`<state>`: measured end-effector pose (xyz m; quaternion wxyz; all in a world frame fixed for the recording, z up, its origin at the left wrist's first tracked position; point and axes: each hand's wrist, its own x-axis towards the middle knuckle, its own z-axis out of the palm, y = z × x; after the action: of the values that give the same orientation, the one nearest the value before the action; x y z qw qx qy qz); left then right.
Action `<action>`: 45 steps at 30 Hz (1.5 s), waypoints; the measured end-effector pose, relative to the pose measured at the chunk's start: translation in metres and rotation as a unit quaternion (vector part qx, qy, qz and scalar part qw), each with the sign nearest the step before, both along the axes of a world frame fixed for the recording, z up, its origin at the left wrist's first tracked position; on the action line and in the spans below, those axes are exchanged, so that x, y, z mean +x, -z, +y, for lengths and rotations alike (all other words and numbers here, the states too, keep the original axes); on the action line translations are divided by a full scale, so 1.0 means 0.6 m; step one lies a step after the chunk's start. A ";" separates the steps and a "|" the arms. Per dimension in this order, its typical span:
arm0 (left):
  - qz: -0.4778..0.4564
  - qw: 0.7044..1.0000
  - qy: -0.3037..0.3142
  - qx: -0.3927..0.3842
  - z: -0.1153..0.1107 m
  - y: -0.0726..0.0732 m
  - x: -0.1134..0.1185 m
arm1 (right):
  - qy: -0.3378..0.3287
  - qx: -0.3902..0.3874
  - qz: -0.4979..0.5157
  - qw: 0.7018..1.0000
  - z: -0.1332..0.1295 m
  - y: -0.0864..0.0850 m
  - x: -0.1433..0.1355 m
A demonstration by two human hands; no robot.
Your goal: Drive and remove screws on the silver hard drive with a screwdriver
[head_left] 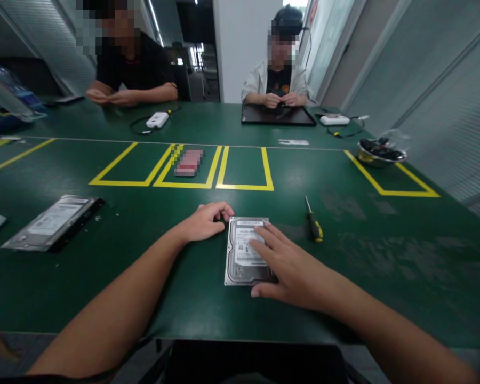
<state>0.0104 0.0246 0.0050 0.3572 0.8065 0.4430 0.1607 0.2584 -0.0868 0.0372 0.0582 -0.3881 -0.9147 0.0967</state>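
Observation:
A silver hard drive (246, 261) with a white printed label lies flat on the green table in front of me. My right hand (282, 261) is spread over its right side, fingers extended across the label and the thumb by its lower edge. Just off the drive's upper left corner is my left hand (208, 220), its fingers loosely bent and the thumb apart, with nothing in it. One fingertip there is very near the corner; I cannot tell whether it touches. To the right lies a screwdriver (314, 226) with a yellow and black handle, its shaft pointing away.
Another hard drive (58, 221) sits to the left. Yellow tape (244, 188) marks boxes, one around a blurred red item (189, 162). A bowl of dark items (382, 152) stands at right. Across the table are two people, a black panel (278, 115) and white devices (157, 120).

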 end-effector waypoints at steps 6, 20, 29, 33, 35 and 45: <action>0.032 0.999 -0.014 0.031 -0.001 0.004 0.003 | -0.010 -0.044 0.036 0.998 -0.001 0.032 0.007; -0.019 0.998 -0.048 0.038 0.006 0.023 0.004 | 0.007 -0.013 0.127 0.992 -0.001 0.072 -0.014; -0.021 0.995 -0.076 0.064 0.006 0.022 0.002 | 0.004 0.013 0.147 0.989 0.009 0.079 -0.024; -0.017 0.992 -0.080 0.094 0.006 0.027 0.000 | 0.000 0.011 0.150 0.989 0.012 0.077 -0.025; -0.008 0.989 -0.077 0.123 0.006 0.029 -0.001 | 0.000 0.010 0.149 0.989 0.011 0.076 -0.025; 0.267 0.923 -0.192 0.199 -0.002 0.005 -0.037 | -0.015 0.033 0.142 0.989 0.012 0.083 -0.021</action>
<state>-0.0121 0.0234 0.0021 0.0202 0.7737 0.6269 0.0892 0.2456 -0.0796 -0.0124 0.1988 -0.3546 -0.9056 0.1210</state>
